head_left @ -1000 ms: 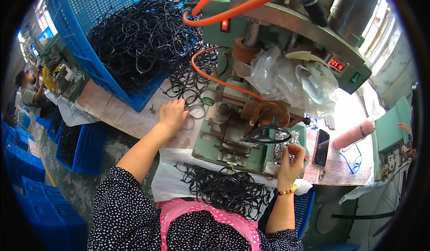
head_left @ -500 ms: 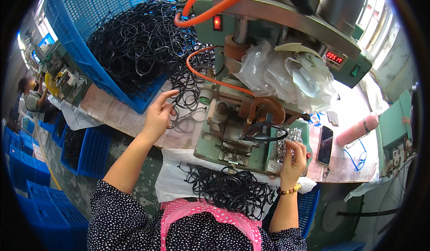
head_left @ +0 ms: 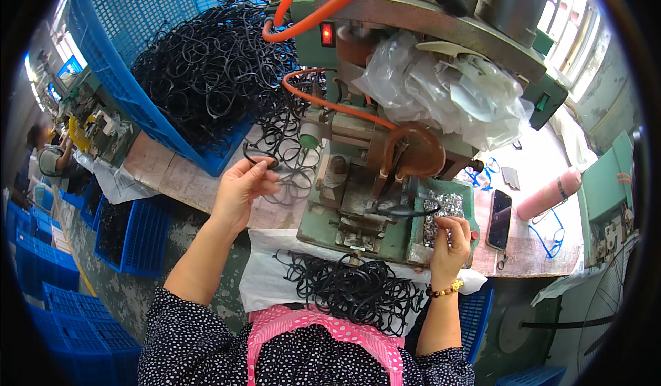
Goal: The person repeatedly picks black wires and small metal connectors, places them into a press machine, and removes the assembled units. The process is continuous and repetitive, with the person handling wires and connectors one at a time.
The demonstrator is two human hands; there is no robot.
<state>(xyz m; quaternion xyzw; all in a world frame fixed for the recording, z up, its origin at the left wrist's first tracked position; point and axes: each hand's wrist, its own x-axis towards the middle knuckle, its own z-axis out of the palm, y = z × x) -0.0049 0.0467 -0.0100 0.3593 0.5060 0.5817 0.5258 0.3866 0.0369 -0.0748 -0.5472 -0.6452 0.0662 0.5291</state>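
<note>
My left hand pinches a thin black rubber-like ring between thumb and fingertips, beside the loose rings on the table. My right hand is closed in a pinch at the edge of a green tray of small shiny metal pieces; whatever its fingertips hold is too small to make out. Another black ring sticks out from the front of the green bench press, close to my right fingertips. Its far side is hidden in the press, and its outline is blurred.
A blue crate heaped with black rings stands at the left. More rings lie on my lap. Orange hoses and plastic bags hang about the press. A phone and pink bottle are at the right.
My left hand has closed from an open pose and now has a ring. The press head sits lower, and the ring at the press has shifted slightly. My right hand has hardly moved.
</note>
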